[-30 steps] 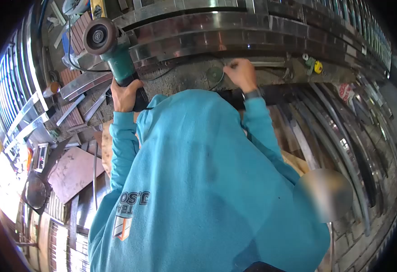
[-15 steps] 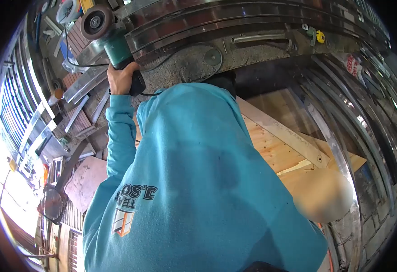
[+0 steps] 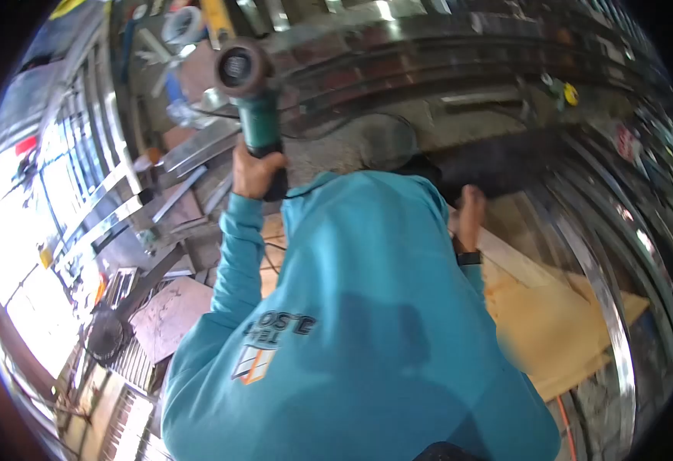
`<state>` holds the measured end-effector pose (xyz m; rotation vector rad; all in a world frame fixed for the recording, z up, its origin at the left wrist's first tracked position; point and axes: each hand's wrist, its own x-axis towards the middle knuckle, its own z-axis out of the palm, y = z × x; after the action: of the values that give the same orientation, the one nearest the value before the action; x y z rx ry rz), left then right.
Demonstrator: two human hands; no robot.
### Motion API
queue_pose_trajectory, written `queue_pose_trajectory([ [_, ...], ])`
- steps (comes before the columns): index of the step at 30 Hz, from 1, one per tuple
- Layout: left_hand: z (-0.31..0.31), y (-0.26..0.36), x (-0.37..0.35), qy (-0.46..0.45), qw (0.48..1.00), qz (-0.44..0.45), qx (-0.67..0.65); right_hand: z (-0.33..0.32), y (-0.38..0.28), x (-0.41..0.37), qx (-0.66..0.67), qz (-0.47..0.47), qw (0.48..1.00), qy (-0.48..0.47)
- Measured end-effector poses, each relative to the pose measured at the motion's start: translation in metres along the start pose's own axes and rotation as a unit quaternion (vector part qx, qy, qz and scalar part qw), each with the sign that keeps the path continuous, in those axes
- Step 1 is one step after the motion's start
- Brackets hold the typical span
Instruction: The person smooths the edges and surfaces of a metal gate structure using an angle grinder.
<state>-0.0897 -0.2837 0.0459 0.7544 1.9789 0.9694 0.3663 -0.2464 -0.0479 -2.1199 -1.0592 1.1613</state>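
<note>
The left hand (image 3: 256, 173) has its fingers clenched round a green-bodied angle grinder with a round dark disc (image 3: 253, 104), held before curved, shiny steel rails (image 3: 428, 54). The right hand (image 3: 471, 209), hidden half a second ago, is now above a pale wooden board (image 3: 559, 315). It is too blurred to tell its grip.

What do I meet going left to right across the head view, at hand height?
Steel grille frames → left hand gripping the green angle grinder → teal hood → right hand with wristwatch → curved steel strip.
</note>
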Motion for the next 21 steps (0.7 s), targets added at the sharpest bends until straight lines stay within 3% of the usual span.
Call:
queue_pose_trajectory([
  [2, -0.022, 0.005, -0.017, -0.03, 0.999, 0.019, 0.031, 0.018, -0.084, 0.004, 0.109, -0.093, 0.988, -0.059],
  [4, -0.038, 0.025, -0.033, -0.05, 0.997, 0.03, 0.049, 0.043, -0.122, 0.012, 0.041, -0.19, 0.963, -0.186],
  [6, -0.057, 0.039, -0.053, -0.085, 0.996, 0.001, 0.024, 0.081, -0.122, 0.022, -0.057, -0.201, 0.94, -0.27],
  [7, -0.067, 0.047, -0.061, -0.08, 0.996, 0.0, 0.025, 0.101, -0.113, 0.028, -0.056, -0.203, 0.938, -0.275],
  [8, -0.076, 0.054, -0.069, -0.092, 0.996, -0.008, 0.014, 0.123, -0.099, 0.034, -0.254, -0.232, 0.9, -0.267],
  [9, -0.086, 0.058, -0.078, -0.103, 0.995, -0.018, 0.002, 0.141, -0.088, 0.037, -0.441, -0.255, 0.824, -0.25],
  [19, -0.137, 0.087, -0.142, -0.011, 0.994, 0.003, -0.107, 0.199, -0.06, 0.032, -0.482, -0.298, 0.783, -0.256],
  [21, -0.145, 0.088, -0.147, -0.014, 0.993, 0.006, -0.121, 0.219, -0.061, 0.013, -0.438, -0.288, 0.807, -0.271],
])
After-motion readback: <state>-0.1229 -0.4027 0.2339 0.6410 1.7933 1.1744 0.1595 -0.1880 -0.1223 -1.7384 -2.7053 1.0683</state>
